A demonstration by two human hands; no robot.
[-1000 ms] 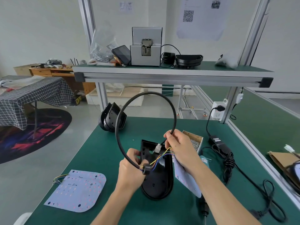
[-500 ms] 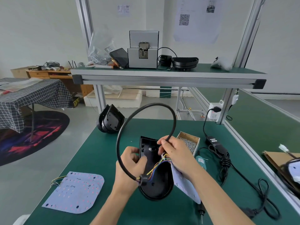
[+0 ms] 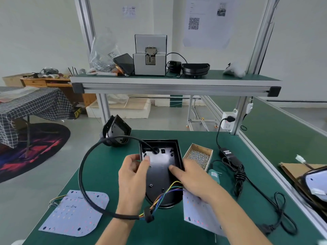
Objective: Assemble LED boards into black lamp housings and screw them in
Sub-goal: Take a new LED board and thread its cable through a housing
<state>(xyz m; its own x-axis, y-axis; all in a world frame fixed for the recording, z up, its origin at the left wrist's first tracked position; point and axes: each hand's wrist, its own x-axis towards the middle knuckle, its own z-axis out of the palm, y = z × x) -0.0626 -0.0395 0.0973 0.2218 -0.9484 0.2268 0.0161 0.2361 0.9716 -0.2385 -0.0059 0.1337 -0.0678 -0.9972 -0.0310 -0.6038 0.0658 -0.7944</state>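
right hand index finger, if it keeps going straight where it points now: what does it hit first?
The right hand points up and left across the floor of the black housing. Going straight on, it would probably meet the thumb of the left hand at the housing's left wall first, though depth is hard to judge.
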